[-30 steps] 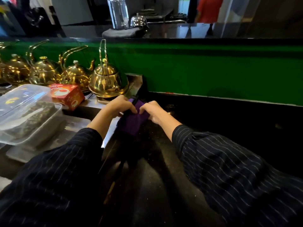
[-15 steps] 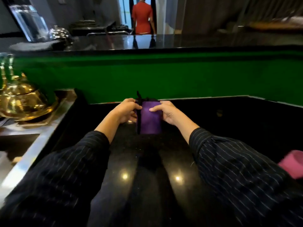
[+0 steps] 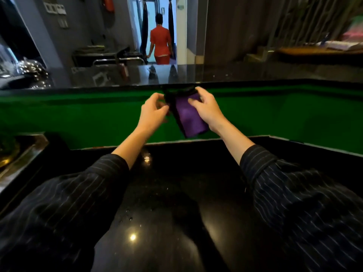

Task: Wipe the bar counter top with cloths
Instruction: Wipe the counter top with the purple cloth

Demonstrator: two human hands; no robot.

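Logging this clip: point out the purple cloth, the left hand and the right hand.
purple cloth (image 3: 189,116), head view, middle of the folded purple face.
left hand (image 3: 152,112), head view, back of the hand.
right hand (image 3: 206,109), head view, back of the hand.

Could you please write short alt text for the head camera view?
Two hands, left hand and right hand, hold a folded purple cloth up in front of a green wall panel, above a glossy black counter. A person in red stands in a far doorway.

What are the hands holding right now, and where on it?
A folded purple cloth, lifted off the counter. The right hand grips its upper right edge; the left hand pinches the dark upper left edge.
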